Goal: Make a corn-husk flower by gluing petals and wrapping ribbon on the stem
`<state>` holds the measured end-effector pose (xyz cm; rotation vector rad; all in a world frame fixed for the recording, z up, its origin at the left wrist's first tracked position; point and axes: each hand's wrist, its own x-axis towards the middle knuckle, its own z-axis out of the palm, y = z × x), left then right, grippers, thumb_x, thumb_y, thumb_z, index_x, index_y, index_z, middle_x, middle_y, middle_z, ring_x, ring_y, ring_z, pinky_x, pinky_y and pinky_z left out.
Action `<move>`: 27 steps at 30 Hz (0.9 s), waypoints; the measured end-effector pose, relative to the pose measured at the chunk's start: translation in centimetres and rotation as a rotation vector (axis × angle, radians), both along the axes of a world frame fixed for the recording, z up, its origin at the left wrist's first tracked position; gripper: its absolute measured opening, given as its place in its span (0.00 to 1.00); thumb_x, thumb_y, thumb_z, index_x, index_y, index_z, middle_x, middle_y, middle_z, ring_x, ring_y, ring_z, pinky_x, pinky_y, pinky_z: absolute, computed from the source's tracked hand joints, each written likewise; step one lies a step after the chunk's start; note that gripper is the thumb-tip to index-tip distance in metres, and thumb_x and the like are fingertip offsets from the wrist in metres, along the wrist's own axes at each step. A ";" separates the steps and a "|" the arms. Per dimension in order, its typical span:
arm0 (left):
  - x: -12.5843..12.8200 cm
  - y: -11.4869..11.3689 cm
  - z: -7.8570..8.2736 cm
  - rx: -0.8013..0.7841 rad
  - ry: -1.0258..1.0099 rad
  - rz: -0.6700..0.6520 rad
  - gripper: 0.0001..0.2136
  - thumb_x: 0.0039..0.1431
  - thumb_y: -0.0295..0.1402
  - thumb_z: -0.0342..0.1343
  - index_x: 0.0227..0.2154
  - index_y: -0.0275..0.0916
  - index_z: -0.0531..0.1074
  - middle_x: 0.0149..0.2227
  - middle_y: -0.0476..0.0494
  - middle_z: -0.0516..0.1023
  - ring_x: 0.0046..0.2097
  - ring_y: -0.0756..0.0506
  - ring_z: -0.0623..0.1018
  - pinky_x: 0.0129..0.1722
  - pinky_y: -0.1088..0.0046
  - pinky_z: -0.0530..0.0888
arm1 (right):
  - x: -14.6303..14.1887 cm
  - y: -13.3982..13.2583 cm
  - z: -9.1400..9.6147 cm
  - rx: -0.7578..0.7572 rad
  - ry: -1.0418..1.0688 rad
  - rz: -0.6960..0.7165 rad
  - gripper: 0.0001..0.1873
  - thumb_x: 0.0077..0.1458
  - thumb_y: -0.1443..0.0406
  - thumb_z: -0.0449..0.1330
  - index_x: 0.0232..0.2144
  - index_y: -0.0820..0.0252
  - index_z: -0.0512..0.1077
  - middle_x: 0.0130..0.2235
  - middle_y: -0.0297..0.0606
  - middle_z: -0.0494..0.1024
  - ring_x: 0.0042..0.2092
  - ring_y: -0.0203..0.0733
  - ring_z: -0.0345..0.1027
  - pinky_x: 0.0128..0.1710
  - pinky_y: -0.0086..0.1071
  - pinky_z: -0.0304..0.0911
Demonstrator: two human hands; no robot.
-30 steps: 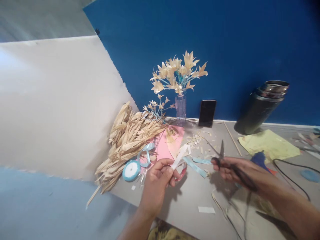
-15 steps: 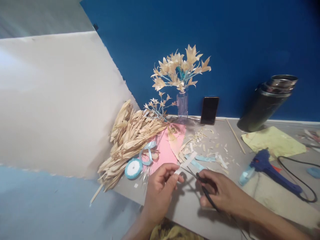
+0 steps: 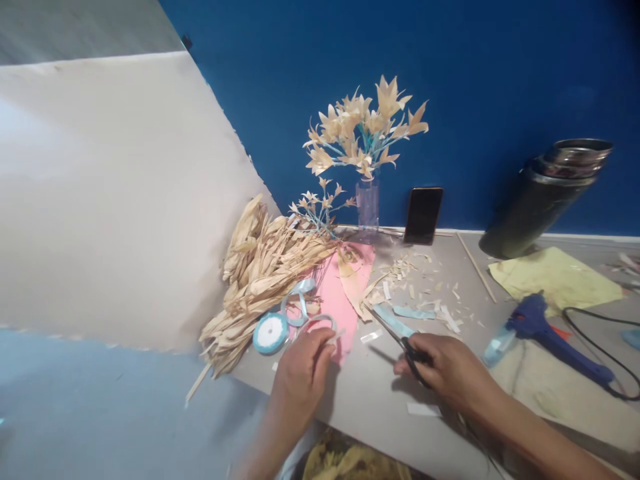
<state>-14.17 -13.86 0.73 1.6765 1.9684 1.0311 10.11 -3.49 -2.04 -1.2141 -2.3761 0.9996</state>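
My right hand (image 3: 447,373) grips black-handled scissors (image 3: 397,339), blades pointing up and left over the grey table (image 3: 380,393). My left hand (image 3: 300,370) is closed in a pinch on a short pale strip at its fingertips, next to a loop of light blue ribbon (image 3: 305,313) on a pink paper sheet (image 3: 336,303). A small white cut piece (image 3: 371,336) lies on the table between the hands. A blue ribbon spool (image 3: 270,332) sits just left of my left hand.
A heap of dried husk leaves (image 3: 260,273) lies at left. A vase of husk flowers (image 3: 367,143), a phone (image 3: 423,215) and a dark flask (image 3: 545,200) stand along the blue wall. A blue glue gun (image 3: 547,330) with cord and yellow paper (image 3: 555,280) lie right. Scraps litter the middle.
The right hand brought the scissors in from the right to the strip in my left hand. The long strip is now short, and a cut piece lies on the table. Left hand lowered.
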 end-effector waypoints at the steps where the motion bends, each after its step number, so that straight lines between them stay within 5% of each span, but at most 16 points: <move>1: -0.3 0.3 -0.5 0.029 0.062 -0.022 0.09 0.64 0.32 0.55 0.43 0.43 0.78 0.45 0.40 0.81 0.48 0.39 0.78 0.49 0.63 0.71 | 0.2 0.1 0.0 0.022 -0.011 -0.016 0.14 0.56 0.56 0.61 0.22 0.55 0.73 0.26 0.35 0.78 0.29 0.41 0.69 0.30 0.29 0.55; 7: 1.1 2.5 -2.5 0.059 0.330 -0.008 0.11 0.66 0.28 0.50 0.36 0.39 0.79 0.43 0.38 0.75 0.46 0.40 0.73 0.46 0.61 0.70 | 1.7 0.9 -0.2 0.080 -0.077 -0.115 0.16 0.57 0.52 0.59 0.25 0.55 0.72 0.25 0.36 0.79 0.27 0.43 0.69 0.27 0.31 0.55; 15: 4.1 4.6 -4.4 -0.146 0.800 -0.228 0.09 0.62 0.23 0.53 0.29 0.36 0.76 0.34 0.38 0.75 0.39 0.39 0.70 0.37 0.60 0.63 | 6.0 4.7 0.9 0.350 -0.531 -0.324 0.18 0.56 0.48 0.58 0.31 0.56 0.70 0.29 0.45 0.80 0.30 0.52 0.73 0.26 0.35 0.51; 19: 3.8 5.3 -4.0 -0.174 0.848 -0.305 0.09 0.58 0.19 0.53 0.28 0.35 0.75 0.32 0.35 0.75 0.39 0.38 0.71 0.36 0.60 0.63 | 7.0 6.2 1.5 0.338 -0.672 -0.364 0.17 0.57 0.50 0.60 0.35 0.59 0.70 0.29 0.49 0.79 0.32 0.56 0.74 0.26 0.35 0.49; 22: 3.6 5.6 -2.9 -0.173 0.559 -0.267 0.09 0.57 0.20 0.52 0.25 0.36 0.74 0.32 0.37 0.75 0.38 0.39 0.72 0.37 0.62 0.64 | 7.0 7.2 1.0 0.323 -0.632 -0.429 0.18 0.58 0.54 0.61 0.43 0.62 0.69 0.34 0.52 0.78 0.35 0.57 0.74 0.27 0.35 0.50; 27: 4.1 5.4 -1.5 -0.449 -0.724 -0.146 0.05 0.53 0.30 0.59 0.24 0.36 0.73 0.23 0.47 0.71 0.26 0.50 0.68 0.28 0.72 0.62 | 7.2 8.7 -0.9 0.311 -0.580 -0.394 0.15 0.57 0.57 0.63 0.40 0.64 0.69 0.45 0.58 0.72 0.37 0.52 0.73 0.28 0.34 0.53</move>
